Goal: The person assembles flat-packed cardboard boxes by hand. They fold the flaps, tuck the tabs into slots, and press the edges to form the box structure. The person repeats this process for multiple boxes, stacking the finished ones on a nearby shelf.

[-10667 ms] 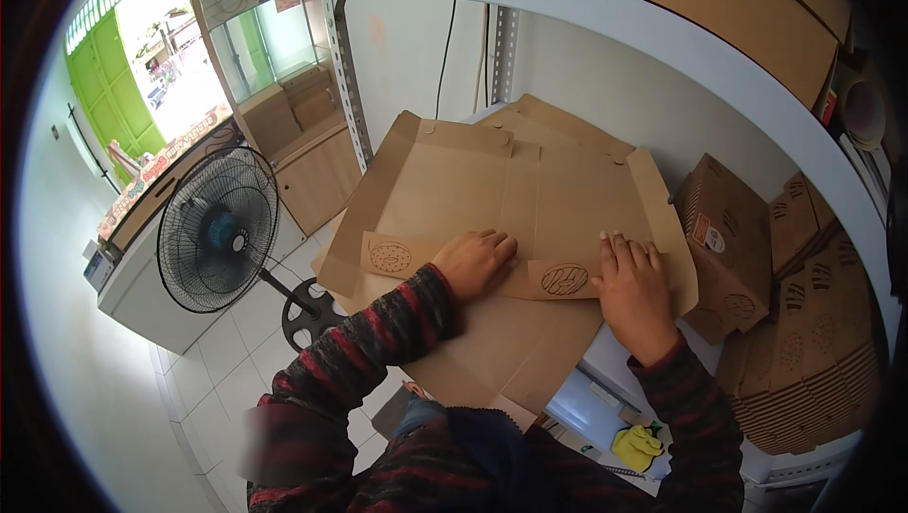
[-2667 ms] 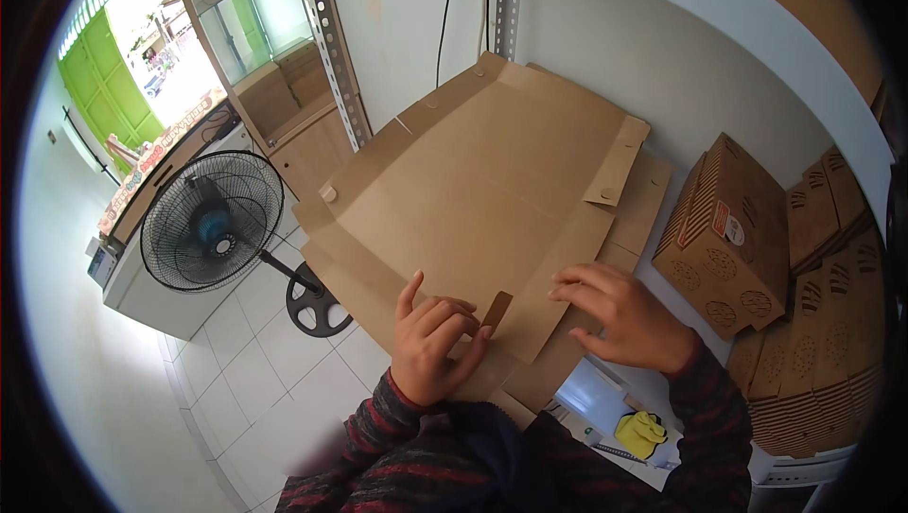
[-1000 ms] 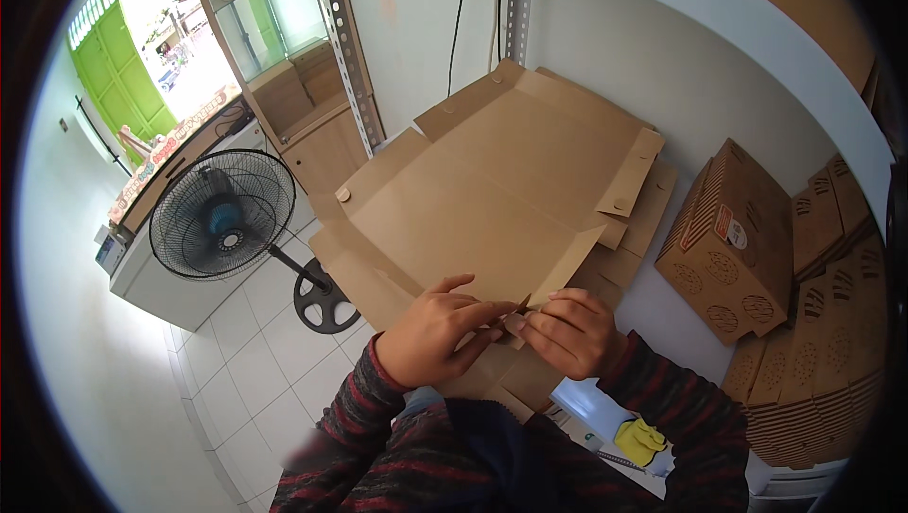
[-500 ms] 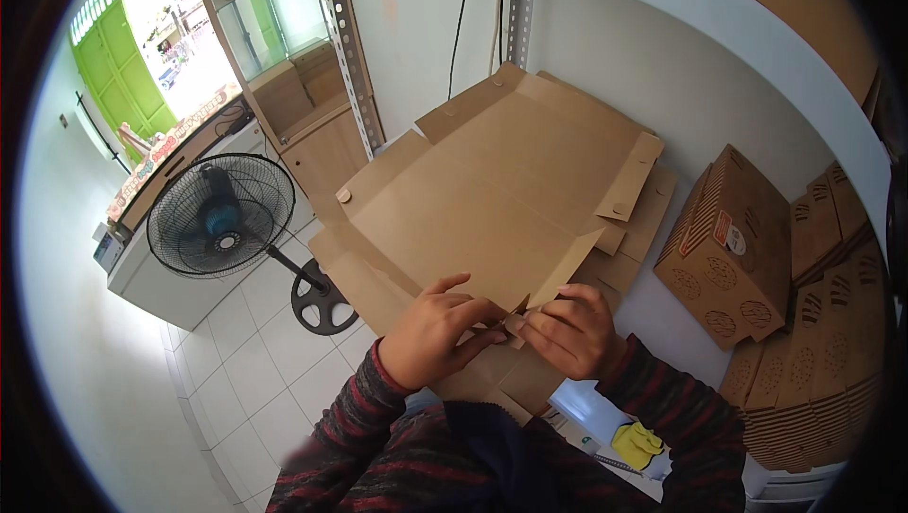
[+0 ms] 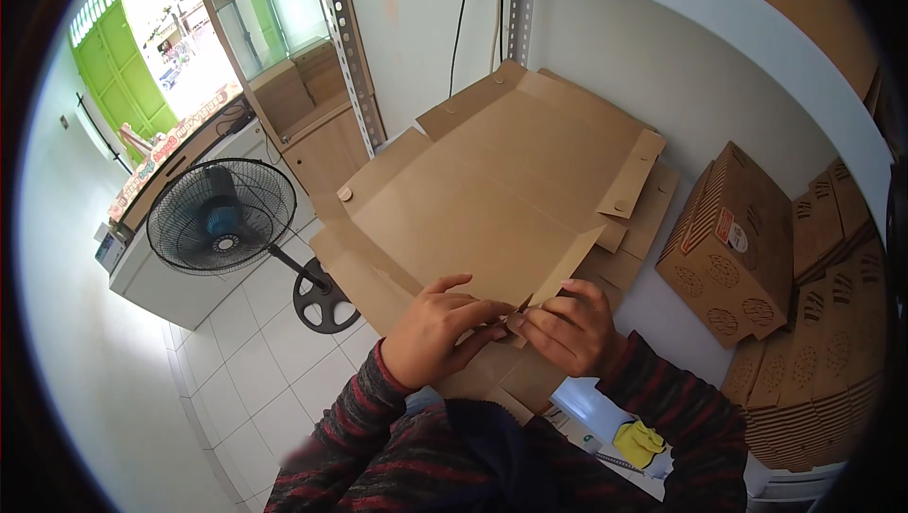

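A large brown cardboard box blank [image 5: 492,173] lies partly unfolded on the shelf, with its near and right edges bent up. At its near corner, my left hand [image 5: 437,331] pinches a small cardboard flap between thumb and fingers. Right beside it, my right hand [image 5: 572,329] grips the folded edge of the same corner, fingers closed on the cardboard. Both sets of fingertips nearly meet there and hide the exact fold. More flat cardboard [image 5: 653,201] shows beneath the blank's right side.
To the right stand a folded brown box [image 5: 728,239] with printed patterns and several stacked boxes [image 5: 804,362]. A yellow cloth [image 5: 638,444] lies below my right forearm. A black standing fan [image 5: 222,220] is on the left. A perforated metal post [image 5: 355,59] rises behind the blank.
Almost nothing differs. Both hands keep hold of the near corner, with only a slight shift of the fingers.
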`<state>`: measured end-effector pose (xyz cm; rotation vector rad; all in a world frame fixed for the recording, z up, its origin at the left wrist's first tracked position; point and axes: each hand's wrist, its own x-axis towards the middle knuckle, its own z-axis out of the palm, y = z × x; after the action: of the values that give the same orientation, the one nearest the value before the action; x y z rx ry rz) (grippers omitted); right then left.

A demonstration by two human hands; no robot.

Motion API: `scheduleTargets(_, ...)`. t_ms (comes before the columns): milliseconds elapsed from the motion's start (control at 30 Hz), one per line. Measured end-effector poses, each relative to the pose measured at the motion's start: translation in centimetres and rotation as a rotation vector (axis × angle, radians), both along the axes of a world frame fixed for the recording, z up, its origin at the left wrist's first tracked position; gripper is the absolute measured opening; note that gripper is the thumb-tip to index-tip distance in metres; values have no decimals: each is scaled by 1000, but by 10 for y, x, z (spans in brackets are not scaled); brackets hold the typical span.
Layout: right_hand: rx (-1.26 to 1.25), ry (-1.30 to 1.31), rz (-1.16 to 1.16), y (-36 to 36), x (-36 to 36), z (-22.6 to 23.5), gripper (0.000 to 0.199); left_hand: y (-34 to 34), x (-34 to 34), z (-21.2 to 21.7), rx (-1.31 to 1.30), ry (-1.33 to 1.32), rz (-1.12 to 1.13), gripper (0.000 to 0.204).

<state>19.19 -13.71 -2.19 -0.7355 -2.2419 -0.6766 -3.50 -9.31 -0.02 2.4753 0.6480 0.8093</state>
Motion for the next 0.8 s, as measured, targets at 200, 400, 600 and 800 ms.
scheduleTargets(200, -4, 4, -52, 2, -4, -3, 13, -1, 1, -2, -24, 10, 14, 22)
scheduleTargets(400, -11, -8, -45, 3, -3, -3, 13, -4, 2, -4, -6, 16, 46, 24)
scheduleTargets(600, -42, 4, -50, 1, -4, -4, 13, -5, 2, -6, 22, 3, 49, 23)
scheduleTargets(800, -12, -1, -47, 2, -4, -2, 13, -5, 2, -6, 21, -11, 43, 18)
